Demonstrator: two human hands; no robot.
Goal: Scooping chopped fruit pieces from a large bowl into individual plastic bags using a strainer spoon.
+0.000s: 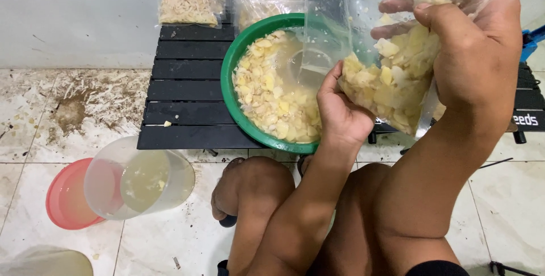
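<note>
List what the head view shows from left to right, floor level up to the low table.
Red lid → clear plastic jug → black slatted table → green bowl of pale chips → left hand → clear bag of chips → right hand.

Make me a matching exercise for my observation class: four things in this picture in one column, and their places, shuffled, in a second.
Things:
1. green bowl
2. clear bag of pale slices
3. clear jug
4. red lid

Places:
A. on the tiled floor, under the jug
B. held up by the left hand and right hand
C. on the black slatted table
D. lying on its side on the floor

Pairs: 1-C, 2-B, 3-D, 4-A
</note>
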